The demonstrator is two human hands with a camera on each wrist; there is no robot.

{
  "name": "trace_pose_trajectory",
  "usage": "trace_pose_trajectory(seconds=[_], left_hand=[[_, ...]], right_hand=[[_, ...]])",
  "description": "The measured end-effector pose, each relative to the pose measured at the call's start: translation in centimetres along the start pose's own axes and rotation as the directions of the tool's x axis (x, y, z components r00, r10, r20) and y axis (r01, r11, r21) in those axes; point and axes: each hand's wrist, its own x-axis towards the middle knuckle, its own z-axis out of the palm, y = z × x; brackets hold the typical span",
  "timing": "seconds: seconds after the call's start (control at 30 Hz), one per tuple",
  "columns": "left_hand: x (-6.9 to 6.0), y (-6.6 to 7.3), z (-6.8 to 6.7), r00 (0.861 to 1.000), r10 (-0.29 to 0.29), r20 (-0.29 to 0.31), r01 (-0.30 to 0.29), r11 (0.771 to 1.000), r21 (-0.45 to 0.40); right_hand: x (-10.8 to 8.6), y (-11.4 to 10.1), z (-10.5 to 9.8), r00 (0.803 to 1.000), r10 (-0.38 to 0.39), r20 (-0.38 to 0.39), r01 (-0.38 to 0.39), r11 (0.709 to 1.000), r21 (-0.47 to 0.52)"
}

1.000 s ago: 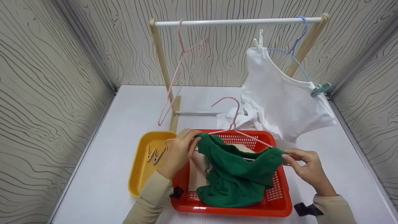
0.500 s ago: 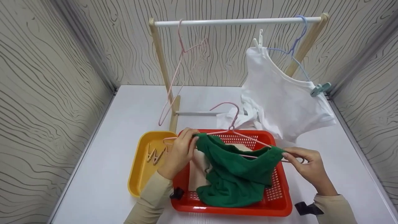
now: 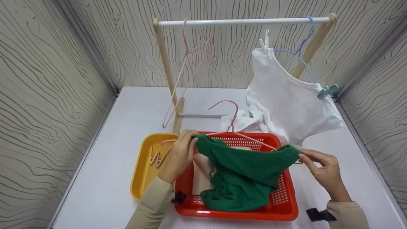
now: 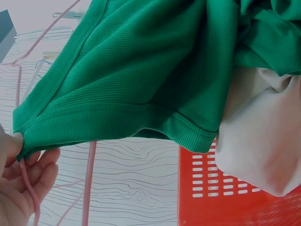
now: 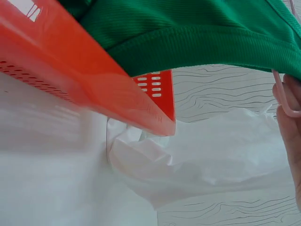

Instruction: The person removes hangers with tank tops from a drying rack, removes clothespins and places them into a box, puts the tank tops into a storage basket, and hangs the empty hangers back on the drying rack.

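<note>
A green ribbed sleeveless top [image 3: 244, 168] is stretched between both hands over a red basket [image 3: 235, 216], its lower part bunched inside. A pink hanger [image 3: 234, 119] runs through the top, with its hook standing above the neckline. My left hand [image 3: 178, 156] pinches the left shoulder of the top; in the left wrist view the end of the pink hanger lies across those fingers [image 4: 47, 169]. At the other shoulder, my right hand [image 3: 325, 167] pinches the cloth. The hanger's bent end [image 5: 284, 101] touches the right fingers in the right wrist view.
A beige cloth [image 3: 201, 178] lies in the basket. To its left stands a yellow tray [image 3: 137, 178] with wooden clothespins [image 3: 153, 158]. Behind, a rack's white rail [image 3: 241, 22] carries a bare pink hanger [image 3: 178, 86] and a white shirt [image 3: 289, 95] clipped to a blue hanger [image 3: 300, 44].
The hands have spread apart, the left moving slightly left and the right further right. The green neckline is pulled straighter, and the hanger's hook has shifted left.
</note>
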Motion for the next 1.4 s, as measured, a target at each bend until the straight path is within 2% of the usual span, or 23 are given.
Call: trace_pose_trajectory(seconds=[0.13, 0.43, 0.63, 0.87, 1.0, 1.2, 1.4], left_hand=[[0.0, -0.1, -0.1, 1.000, -0.005, 0.001, 0.005, 1.000, 0.010], [-0.4, -0.4, -0.5, 0.998, -0.058, -0.019, 0.058, 0.998, -0.005], [-0.2, -0.4, -0.8, 0.996, -0.050, -0.068, 0.051, 0.999, 0.007], [-0.2, -0.5, -0.7, 0.991, -0.039, -0.126, 0.044, 0.998, 0.040], [-0.3, -0.7, -0.7, 0.985, -0.055, -0.162, 0.067, 0.995, 0.068], [-0.3, -0.6, -0.7, 0.976, -0.089, -0.200, 0.104, 0.992, 0.065], [-0.3, -0.4, -0.7, 0.980, -0.086, -0.178, 0.098, 0.993, 0.058]], right_hand=[[-0.3, 0.1, -0.3, 1.000, 0.022, -0.006, -0.022, 0.999, -0.026], [-0.7, 0.2, -0.9, 0.998, 0.037, -0.042, -0.039, 0.998, -0.045], [-0.9, 0.4, -0.9, 0.996, 0.076, -0.050, -0.078, 0.996, -0.048], [-1.0, 0.8, -0.6, 0.997, 0.072, -0.038, -0.074, 0.997, -0.035], [-1.1, 0.7, -0.4, 0.995, 0.095, -0.036, -0.097, 0.994, -0.042], [-1.2, 0.6, 0.1, 0.992, 0.122, -0.018, -0.122, 0.992, -0.034], [-1.1, 0.6, 0.6, 0.991, 0.133, 0.000, -0.133, 0.991, -0.017]])
